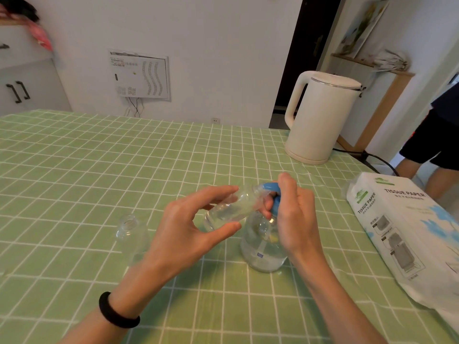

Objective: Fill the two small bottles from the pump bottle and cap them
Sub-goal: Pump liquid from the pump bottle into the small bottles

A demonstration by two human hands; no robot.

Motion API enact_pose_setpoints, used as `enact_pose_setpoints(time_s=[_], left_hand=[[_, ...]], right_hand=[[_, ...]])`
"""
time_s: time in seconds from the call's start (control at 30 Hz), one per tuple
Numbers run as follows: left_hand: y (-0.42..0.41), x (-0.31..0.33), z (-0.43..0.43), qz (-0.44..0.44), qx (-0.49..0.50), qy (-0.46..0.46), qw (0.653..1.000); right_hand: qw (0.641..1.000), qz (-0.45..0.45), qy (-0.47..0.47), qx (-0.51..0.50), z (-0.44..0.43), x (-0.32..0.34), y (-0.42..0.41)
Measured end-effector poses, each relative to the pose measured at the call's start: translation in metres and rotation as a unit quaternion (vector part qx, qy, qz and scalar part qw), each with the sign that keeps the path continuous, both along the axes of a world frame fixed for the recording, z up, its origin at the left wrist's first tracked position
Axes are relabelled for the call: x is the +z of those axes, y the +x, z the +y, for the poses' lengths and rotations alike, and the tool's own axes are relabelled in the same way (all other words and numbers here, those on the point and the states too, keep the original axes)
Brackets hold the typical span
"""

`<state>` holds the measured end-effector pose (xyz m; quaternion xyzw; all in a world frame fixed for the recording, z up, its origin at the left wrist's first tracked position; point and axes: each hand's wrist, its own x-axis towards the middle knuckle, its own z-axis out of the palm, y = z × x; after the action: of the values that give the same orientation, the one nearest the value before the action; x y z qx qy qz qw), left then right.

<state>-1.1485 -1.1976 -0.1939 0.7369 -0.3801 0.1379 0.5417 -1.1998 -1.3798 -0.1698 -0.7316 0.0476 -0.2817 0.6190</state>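
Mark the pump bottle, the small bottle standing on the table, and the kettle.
pump bottle [263, 252], head view, on its clear lower body.
standing small bottle [129, 233], head view, on its shoulder below the open neck.
kettle [323, 120], head view, on its white side wall.

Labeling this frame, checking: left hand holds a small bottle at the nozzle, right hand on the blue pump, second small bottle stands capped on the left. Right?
Not capped. The head view shows the second small bottle standing with its mouth open, no cap on it. The rest holds: left hand holds a small bottle at the nozzle, right hand on the blue pump.
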Motion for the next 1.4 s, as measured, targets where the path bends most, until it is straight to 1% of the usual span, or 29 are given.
enact_pose_setpoints(time_s=[0.2,0.33,0.67,0.9,1.07,1.27,1.4], left_hand=[[0.0012,-0.0010,0.0024,0.005,0.006,-0.003,1.000],[0.0011,-0.0028,0.0028,0.011,-0.001,0.005,1.000],[0.0046,-0.0063,0.0043,0.015,-0.005,-0.013,1.000],[0.0056,-0.0068,0.0041,0.003,-0.006,-0.013,1.000],[0.0059,-0.0069,0.0038,0.002,-0.007,-0.016,1.000],[0.0066,-0.0061,0.0044,0.001,-0.003,-0.018,1.000],[0.0064,-0.0070,0.0044,-0.004,-0.008,-0.015,1.000]], right_hand=[[1.000,-0.008,-0.019,0.014,-0.0025,-0.0001,0.0010],[0.999,-0.003,-0.042,0.003,-0.0042,-0.0003,0.0001],[1.000,0.006,-0.011,-0.006,-0.0018,-0.0023,0.0013],[1.000,0.006,-0.025,0.005,-0.0037,-0.0005,0.0002],[1.000,0.009,-0.014,-0.007,-0.0024,-0.0022,0.0000],[1.000,0.003,-0.009,0.007,-0.0026,-0.0016,0.0015],[0.999,0.000,-0.032,0.003,-0.0050,-0.0007,0.0008]])
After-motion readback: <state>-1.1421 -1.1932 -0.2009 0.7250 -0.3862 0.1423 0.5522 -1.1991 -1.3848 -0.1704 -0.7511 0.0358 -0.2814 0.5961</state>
